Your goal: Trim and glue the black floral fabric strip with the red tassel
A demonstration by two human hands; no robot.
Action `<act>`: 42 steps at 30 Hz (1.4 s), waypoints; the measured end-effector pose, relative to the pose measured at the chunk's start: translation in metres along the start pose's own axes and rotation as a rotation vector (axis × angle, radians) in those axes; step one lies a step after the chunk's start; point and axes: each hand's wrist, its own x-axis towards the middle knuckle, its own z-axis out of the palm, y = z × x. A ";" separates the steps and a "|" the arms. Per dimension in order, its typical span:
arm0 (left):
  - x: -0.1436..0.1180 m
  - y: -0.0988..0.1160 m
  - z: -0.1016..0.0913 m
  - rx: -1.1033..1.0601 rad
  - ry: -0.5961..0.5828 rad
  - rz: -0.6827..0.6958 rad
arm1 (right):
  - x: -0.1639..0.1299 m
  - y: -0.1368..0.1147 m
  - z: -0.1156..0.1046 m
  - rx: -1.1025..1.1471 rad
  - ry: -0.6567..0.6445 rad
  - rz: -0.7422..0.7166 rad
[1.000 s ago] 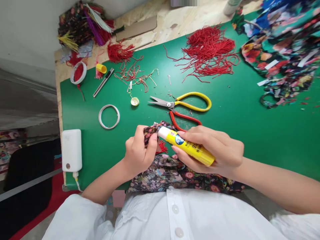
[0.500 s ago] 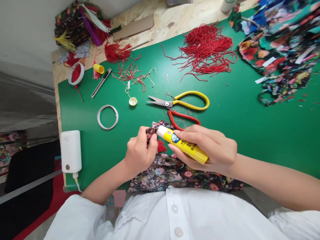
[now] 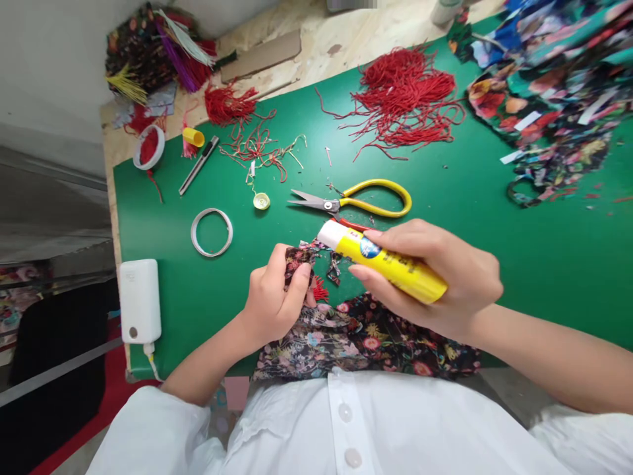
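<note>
- Head view: the glue stick is a yellow tube with a blue round mark on its label and a white uncapped end pointing left; it lies slanted in my right hand, above the green surface near its front edge.
- The fabric piece is a small dark floral scrap with a red tassel showing just under it; it sits pinched in my left hand, just left of the glue's tip and apart from it.
- Below both hands a larger floral cloth drapes over the surface's edge against my white shirt.
- Just behind the glue stick lie yellow scissors, blades pointing left; a red handle is mostly hidden by the tube.
- Further off: a wire ring, a white power bank at the left edge, a heap of red cords, and floral scraps at far right.
- My right hand is wrapped round the tube, fingers over the top and thumb beneath.
- My left hand is closed tight on the scrap, thumb pressed against the fingertips, wrist angled up from the lower left.
</note>
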 end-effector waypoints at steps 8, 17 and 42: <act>0.004 0.001 0.002 -0.609 -0.094 -0.314 | 0.015 0.021 0.006 0.745 0.160 0.652; 0.009 -0.004 0.000 -0.690 -0.087 -0.341 | 0.018 0.037 0.001 0.796 0.121 0.644; 0.008 -0.002 -0.002 -0.833 -0.113 -0.402 | 0.027 0.059 0.006 0.743 0.137 0.615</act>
